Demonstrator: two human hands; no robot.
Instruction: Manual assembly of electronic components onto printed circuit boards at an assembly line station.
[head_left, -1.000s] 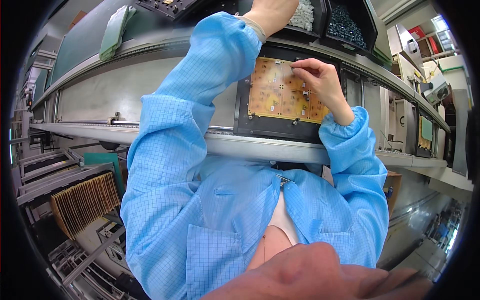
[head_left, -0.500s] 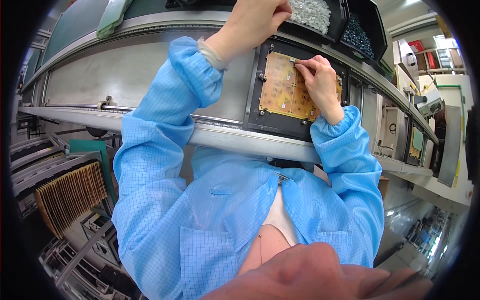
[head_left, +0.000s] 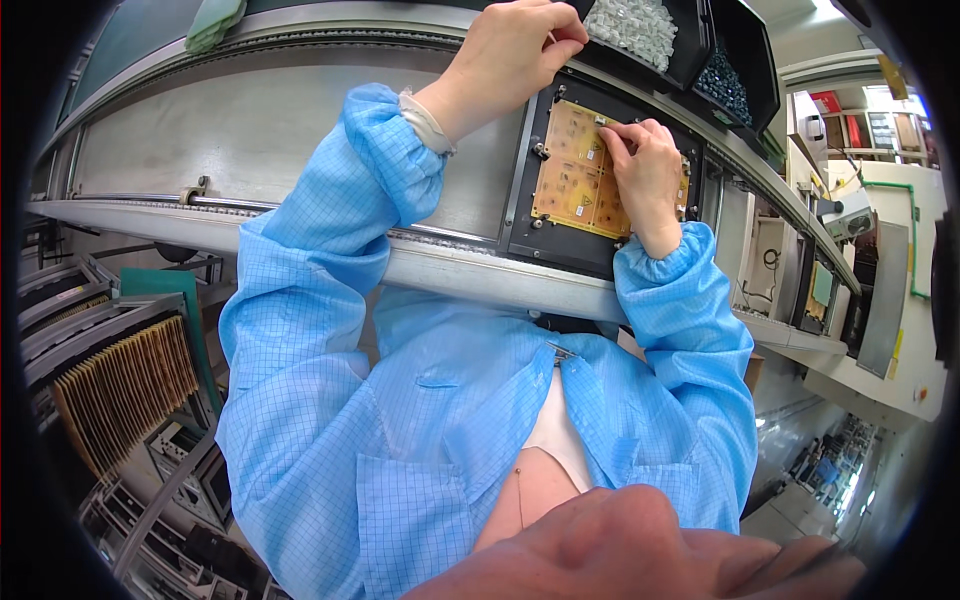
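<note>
My right hand (head_left: 648,180) is over the yellow circuit board panel (head_left: 570,150), thumb and forefinger pinched at a small white component (head_left: 601,121) near the panel's far edge. The panel lies in a black carrier frame (head_left: 518,225) with knob-like clamps around it. My left hand (head_left: 510,55) hovers farther off to the left, fingers bent and thumb against fingertips. Whatever it may hold is too small or hidden to make out. Just right of those fingertips stands a black bin of small white parts (head_left: 632,30).
Beside the white parts stands a second black bin of dark blue parts (head_left: 724,85). A metal rail (head_left: 470,262) runs along the near edge of the line. A rack of upright brown boards (head_left: 125,395) is at lower left. Green cloth or film (head_left: 213,25) hangs at the far left.
My left hand has come slightly nearer, with its fingers still bent together. My right fingertips stay at the white component. The whole view has shifted a little.
</note>
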